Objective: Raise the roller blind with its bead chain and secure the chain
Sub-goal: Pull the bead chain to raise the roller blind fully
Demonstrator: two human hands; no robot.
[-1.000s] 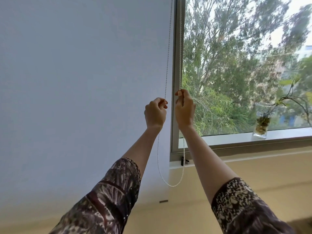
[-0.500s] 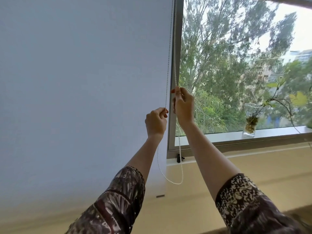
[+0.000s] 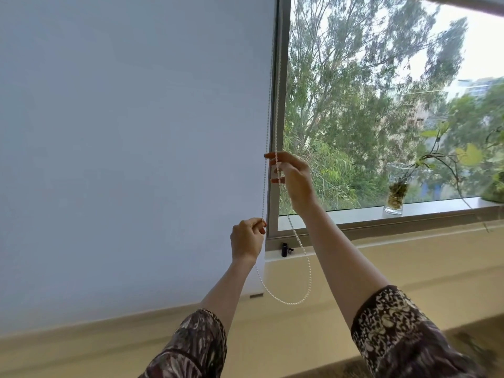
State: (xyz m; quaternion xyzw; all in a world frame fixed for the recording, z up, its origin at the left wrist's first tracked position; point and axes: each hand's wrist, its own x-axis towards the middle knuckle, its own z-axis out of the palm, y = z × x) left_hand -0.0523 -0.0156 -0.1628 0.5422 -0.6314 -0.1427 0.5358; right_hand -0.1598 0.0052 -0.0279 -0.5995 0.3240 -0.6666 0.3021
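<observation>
My left hand (image 3: pixel 247 238), low beside the frame (image 3: pixel 273 186), pinches the near run of the chain (image 3: pixel 307 271) between thumb and forefinger. My right hand (image 3: pixel 294 177), higher, has its fingers loosely spread, the far run passing between them; whether it grips or merely guides, I cannot quite tell. Below both hands the chain hangs in a slack loop. The blind (image 3: pixel 131 148) covers the left pane fully, its bottom bar (image 3: pixel 256 295) well below the sill (image 3: pixel 381 212). A small black clip (image 3: pixel 284 249) sits on the lower frame, probably the chain's anchor.

Handling, as I judge it: the chain is light, limp and smooth, and it slips through open fingers, so I take it by pinching across the beads and pull straight down, hand over hand. The blind's fabric is light and its drag small. A sideways tug could jam the clutch.
</observation>
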